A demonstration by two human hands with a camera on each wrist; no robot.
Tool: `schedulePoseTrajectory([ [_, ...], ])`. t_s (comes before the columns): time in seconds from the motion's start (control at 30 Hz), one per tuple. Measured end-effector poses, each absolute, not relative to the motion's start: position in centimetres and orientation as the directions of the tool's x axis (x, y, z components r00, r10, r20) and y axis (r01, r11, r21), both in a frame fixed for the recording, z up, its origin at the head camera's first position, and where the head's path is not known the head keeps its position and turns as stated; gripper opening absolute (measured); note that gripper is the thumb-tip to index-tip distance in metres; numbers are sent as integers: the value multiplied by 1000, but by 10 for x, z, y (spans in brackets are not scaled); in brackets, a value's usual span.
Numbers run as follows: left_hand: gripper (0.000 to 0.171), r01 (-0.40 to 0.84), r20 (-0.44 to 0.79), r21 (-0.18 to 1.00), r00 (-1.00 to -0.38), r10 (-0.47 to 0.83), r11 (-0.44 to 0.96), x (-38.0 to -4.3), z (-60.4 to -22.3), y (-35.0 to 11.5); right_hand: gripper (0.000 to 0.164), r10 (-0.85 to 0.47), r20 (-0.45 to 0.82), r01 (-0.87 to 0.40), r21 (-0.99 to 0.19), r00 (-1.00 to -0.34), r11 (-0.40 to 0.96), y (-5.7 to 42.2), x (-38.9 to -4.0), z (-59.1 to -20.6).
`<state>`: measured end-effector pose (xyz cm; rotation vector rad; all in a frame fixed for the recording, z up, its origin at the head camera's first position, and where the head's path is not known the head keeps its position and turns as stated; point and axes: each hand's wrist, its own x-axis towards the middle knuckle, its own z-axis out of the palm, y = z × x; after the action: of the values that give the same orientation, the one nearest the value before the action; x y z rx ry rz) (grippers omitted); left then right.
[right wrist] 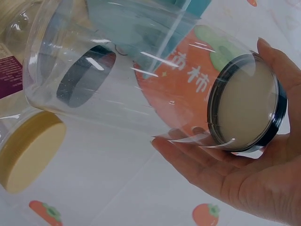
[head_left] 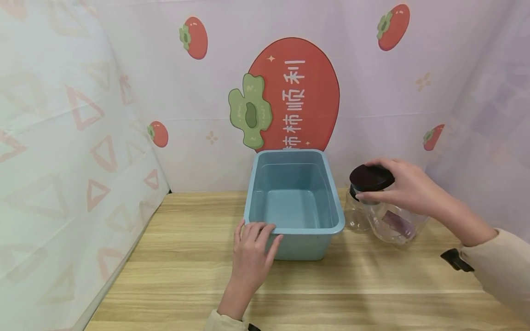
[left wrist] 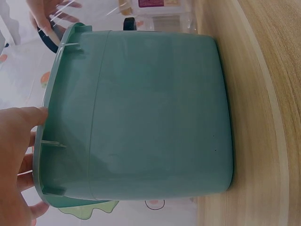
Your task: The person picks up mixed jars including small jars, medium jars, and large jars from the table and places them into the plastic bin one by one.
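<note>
A blue-green plastic basin (head_left: 296, 244) stands upright on the table, with nothing inside. At its near left corner my left hand (head_left: 251, 250) grips the rim, fingers over the edge and thumb on the outer side in the left wrist view. To the right of the basin, my right hand (head_left: 410, 188) holds a clear plastic jar (right wrist: 155, 108) round its black lid (head_left: 370, 178). That jar leans, and I cannot tell whether its bottom touches the table. Another clear jar (head_left: 356, 218) with a black lid stands behind it, close to the basin.
A jar with a yellow lid (right wrist: 35, 153) and a purple label (right wrist: 9, 73) show beside the held jar in the right wrist view. White cloth (head_left: 207, 92) printed with persimmons hangs behind the wooden table (head_left: 186, 257) and along both sides.
</note>
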<state>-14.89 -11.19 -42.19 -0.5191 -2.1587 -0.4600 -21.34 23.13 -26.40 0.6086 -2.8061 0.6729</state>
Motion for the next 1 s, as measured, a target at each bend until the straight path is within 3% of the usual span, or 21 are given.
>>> schedulePoseTrajectory([
  [0.7, 28, 508, 801, 154, -566, 194, 848, -148, -421, -112, 75, -368, 256, -445, -401, -894, 801, 225, -223, -247],
  [1.0, 29, 522, 816, 138, -542, 202, 842, -149, -422, -112, 76, -361, 207, -416, -425, -909, 803, 225, -227, -240],
])
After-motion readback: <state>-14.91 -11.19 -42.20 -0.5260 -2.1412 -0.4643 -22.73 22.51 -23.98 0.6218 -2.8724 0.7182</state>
